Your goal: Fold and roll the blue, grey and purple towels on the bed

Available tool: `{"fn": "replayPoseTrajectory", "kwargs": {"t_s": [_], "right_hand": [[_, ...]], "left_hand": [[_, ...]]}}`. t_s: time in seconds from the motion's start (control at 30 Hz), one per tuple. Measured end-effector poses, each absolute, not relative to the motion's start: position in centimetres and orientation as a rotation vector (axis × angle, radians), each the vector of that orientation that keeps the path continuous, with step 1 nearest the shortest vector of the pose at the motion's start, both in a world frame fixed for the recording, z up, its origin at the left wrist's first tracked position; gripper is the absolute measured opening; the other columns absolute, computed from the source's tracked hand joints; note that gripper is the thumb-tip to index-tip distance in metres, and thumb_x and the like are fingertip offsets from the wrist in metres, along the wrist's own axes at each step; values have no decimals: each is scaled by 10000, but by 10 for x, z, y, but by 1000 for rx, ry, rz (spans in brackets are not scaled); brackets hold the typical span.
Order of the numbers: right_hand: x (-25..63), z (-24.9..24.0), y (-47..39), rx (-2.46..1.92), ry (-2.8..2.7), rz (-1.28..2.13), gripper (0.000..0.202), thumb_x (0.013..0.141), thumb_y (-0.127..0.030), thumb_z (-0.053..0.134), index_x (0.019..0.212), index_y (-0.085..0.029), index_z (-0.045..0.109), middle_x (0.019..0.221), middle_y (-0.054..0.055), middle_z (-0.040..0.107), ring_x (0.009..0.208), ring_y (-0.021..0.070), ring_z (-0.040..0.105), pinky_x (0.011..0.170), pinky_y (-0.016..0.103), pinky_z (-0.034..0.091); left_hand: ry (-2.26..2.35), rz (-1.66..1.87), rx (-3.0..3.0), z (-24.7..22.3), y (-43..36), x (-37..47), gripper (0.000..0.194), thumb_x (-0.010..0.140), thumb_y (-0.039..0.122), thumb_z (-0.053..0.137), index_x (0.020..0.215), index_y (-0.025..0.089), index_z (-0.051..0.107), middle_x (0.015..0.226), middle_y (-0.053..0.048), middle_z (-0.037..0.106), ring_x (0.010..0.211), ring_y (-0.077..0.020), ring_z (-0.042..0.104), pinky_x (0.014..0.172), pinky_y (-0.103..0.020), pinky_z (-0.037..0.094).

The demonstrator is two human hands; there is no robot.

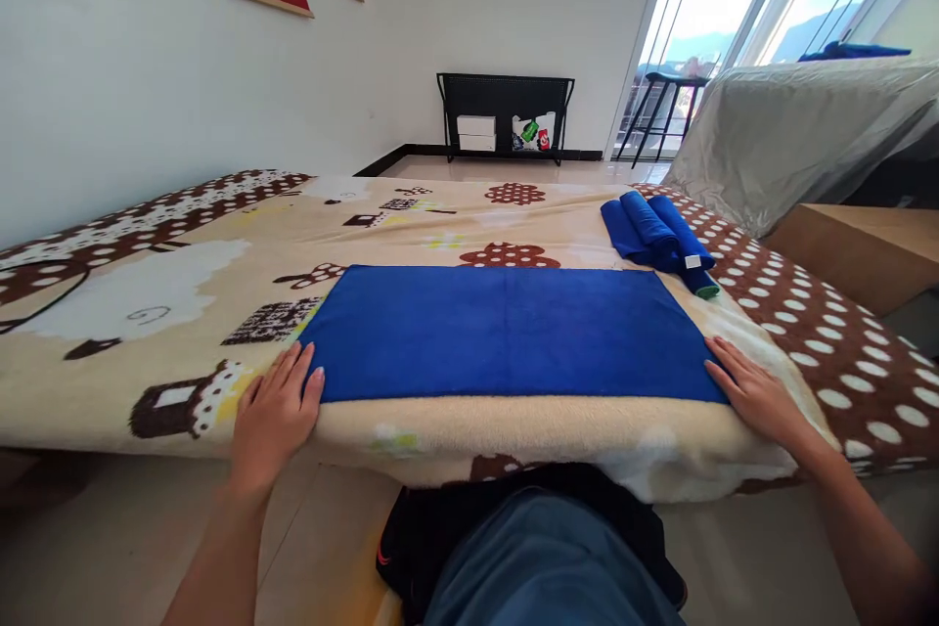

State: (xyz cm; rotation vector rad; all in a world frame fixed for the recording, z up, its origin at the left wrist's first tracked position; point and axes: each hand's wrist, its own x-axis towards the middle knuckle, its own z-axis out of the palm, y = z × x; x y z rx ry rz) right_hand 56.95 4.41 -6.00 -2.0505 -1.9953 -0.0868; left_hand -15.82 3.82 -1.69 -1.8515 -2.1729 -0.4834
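Observation:
A blue towel (506, 333) lies flat in a long rectangle on the patterned blanket (411, 245), with a faint crease down its middle. My left hand (283, 406) rests at its near left corner, fingers stretched out and touching the edge. On the opposite side my right hand (748, 386) lies with extended fingers at the near right edge. Neither hand grasps anything. Beyond the towel's far right corner sit several rolled blue towels (652, 230), bunched together; one shows a white label.
The blanket covers a bed against a white wall. A black rack (506, 117) holding white boxes stands at the far wall. To the right are a wooden box (866, 245), a plastic-covered piece of furniture (799, 127) and a black stool (664, 108) by the window.

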Motion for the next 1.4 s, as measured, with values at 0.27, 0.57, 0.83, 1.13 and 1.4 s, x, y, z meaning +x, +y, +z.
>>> {"fn": "replayPoseTrajectory", "kwargs": {"t_s": [0.27, 0.57, 0.83, 1.13, 1.4], "right_hand": [[468, -17, 23, -1883, -1963, -542, 545, 938, -215, 287, 1444, -123, 469, 1534, 166, 423, 1426, 277, 401, 1123, 531, 335], [248, 31, 17, -1437, -2469, -365, 136, 858, -130, 563, 938, -154, 670, 913, 107, 655, 865, 245, 587, 724, 370, 426], [229, 26, 8, -1325, -2448, -473, 139, 831, -55, 570, 861, -144, 673, 796, 81, 607, 707, 216, 553, 625, 361, 389], [233, 14, 10, -1171, -2377, -605, 269, 860, -45, 505, 1050, -89, 691, 686, 54, 607, 593, 155, 539, 571, 321, 349], [259, 59, 5, -982, -2097, -505, 196, 930, -101, 559, 1057, -166, 694, 624, -20, 627, 539, 96, 544, 577, 284, 363]], "left_hand": [[-2133, -429, -1789, 13, 52, -95, 629, 960, 274, 231, 1588, 259, 248, 1593, -81, 370, 1485, -293, 333, 1207, -654, 114], [-1689, -130, -2747, 43, 231, 97, 466, 981, 236, 396, 1433, 220, 513, 1544, -98, 464, 1438, -249, 412, 1151, -465, 334], [-1764, -416, -2575, 20, 301, 116, 307, 973, 222, 480, 1239, 174, 623, 1333, -156, 608, 1317, -306, 461, 1107, -508, 311], [-1913, -538, -2504, 18, 315, 118, 126, 935, 255, 591, 981, 170, 673, 1286, -172, 576, 1286, -358, 422, 1040, -575, 325], [-1991, -839, -2483, 79, 305, 111, 71, 935, 213, 571, 975, 181, 620, 1064, -95, 687, 1154, -283, 564, 1057, -554, 349]]}}
